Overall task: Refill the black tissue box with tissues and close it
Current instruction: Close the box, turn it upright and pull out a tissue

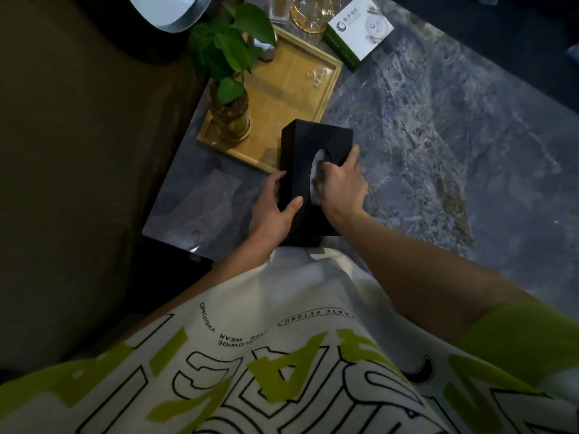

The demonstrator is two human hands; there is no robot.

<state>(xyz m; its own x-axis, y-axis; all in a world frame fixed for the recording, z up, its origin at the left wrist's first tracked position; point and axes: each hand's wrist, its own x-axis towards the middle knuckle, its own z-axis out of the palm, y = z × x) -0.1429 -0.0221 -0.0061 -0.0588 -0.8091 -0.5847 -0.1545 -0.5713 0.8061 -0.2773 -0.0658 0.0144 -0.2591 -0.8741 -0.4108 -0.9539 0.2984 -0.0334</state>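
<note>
The black tissue box [305, 145] stands on the grey marble table [438, 158] near its front edge, lid on, with an oval slot on top. White tissue [320, 158] shows through the slot. My left hand [275, 208] holds the box's left side, thumb lying on its top. My right hand [340, 183] sits over the slot with fingers curled down into it, touching the tissue; whether they pinch it is hidden.
A wooden tray [297, 89] just behind the box carries a green plant in a glass jar [230, 119]. A white and green packet [357, 29] and glassware [310, 14] lie at the back. A clear plastic wrapper [200, 205] lies left of the box. A dark sofa fills the left.
</note>
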